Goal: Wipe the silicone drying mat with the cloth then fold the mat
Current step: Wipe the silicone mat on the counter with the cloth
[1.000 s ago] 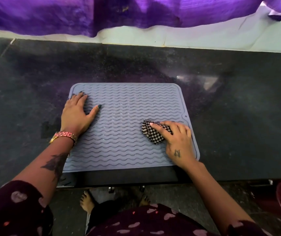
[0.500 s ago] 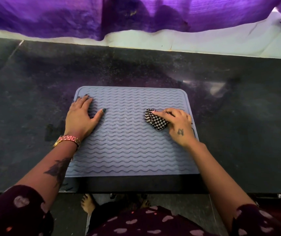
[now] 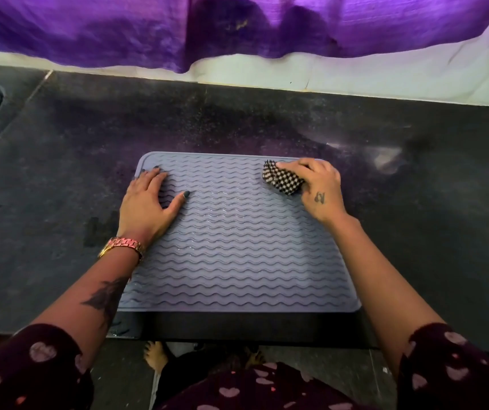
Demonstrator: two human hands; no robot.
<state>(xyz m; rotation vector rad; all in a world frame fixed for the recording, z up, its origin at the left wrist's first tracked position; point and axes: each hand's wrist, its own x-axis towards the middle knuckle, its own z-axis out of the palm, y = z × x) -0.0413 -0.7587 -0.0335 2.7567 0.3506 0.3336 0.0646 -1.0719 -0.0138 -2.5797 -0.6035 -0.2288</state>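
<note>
The left hand [image 3: 145,207] lay flat with fingers spread on the far left part of the grey-blue wavy-ribbed silicone drying mat [image 3: 237,247], a gold link watch [image 3: 122,246] at its wrist. The right hand [image 3: 318,189] curled around a bunched black-and-white checked cloth [image 3: 281,180], pressing it on the mat's far right corner. Beyond both hands, a purple curtain [image 3: 237,28] hung over the dark speckled stone counter [image 3: 59,173]. The mat lay unfolded, its near edge at the counter's front.
</note>
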